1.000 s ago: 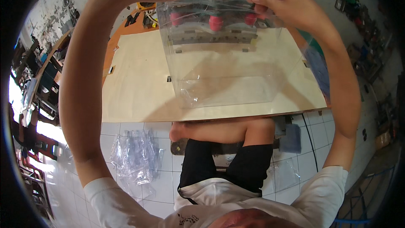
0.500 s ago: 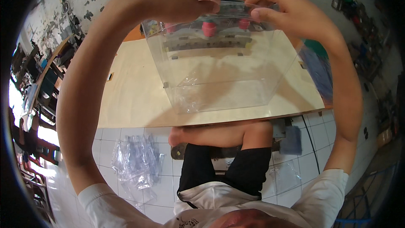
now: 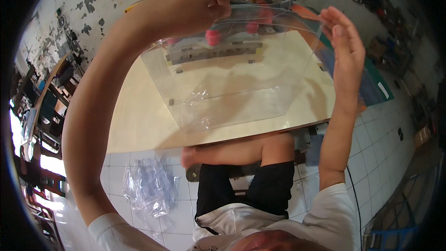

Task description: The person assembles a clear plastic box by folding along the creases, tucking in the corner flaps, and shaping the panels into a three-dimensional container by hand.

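Room: a workshop with peeling white walls [image 3: 100, 0] is surrounding the person; shelving and clutter are crowding the left and right edges.
Floor: white tiles [image 3: 139, 151] are showing beneath the tabletop.
Table: a pale wooden tabletop [image 3: 139, 121] is lying under the raised bag, mostly bare near the person; a green mat [image 3: 371, 81] is sitting at its right edge.
Machine: a grey device with red knobs [image 3: 213, 37] is standing at the far edge of the table, seen through the plastic.
Clear plastic bag [image 3: 232, 88]: being held up in the air above the table, between both hands, mouth uppermost. Judged very light, thin, limp and slippery, creasing readily; best taken along the top rim.
Bag pile: a heap of crumpled clear bags [image 3: 151, 188] is lying on the floor by the person's left leg.
Left hand [image 3: 195, 4]: fingers curled, pinching the bag's top edge.
Right hand [image 3: 346, 49]: fingers extended and close together, resting flat against the bag's right upper corner.
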A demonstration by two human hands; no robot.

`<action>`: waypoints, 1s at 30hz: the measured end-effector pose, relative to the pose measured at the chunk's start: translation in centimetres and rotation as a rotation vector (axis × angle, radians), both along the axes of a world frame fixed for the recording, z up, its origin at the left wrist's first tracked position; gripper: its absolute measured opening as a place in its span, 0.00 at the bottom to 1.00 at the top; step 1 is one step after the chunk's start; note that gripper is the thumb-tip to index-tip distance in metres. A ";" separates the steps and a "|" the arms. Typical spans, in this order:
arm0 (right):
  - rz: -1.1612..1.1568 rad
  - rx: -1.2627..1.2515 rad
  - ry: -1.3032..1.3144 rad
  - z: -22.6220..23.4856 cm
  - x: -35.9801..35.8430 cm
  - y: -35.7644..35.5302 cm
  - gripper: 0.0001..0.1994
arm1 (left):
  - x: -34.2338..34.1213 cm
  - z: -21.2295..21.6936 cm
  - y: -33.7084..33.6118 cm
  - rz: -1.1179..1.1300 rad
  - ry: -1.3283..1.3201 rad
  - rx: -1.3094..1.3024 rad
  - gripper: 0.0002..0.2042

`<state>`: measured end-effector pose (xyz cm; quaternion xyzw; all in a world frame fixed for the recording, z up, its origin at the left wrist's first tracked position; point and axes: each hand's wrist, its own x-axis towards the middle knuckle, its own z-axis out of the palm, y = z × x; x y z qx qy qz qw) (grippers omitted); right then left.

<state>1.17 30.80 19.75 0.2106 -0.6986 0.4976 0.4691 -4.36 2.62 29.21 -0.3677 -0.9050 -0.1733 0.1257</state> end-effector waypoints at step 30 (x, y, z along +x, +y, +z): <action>0.123 -0.105 -0.027 -1.7 -1.7 -0.9 0.18 | -6.4 3.8 10.9 -0.436 -0.576 -0.250 0.27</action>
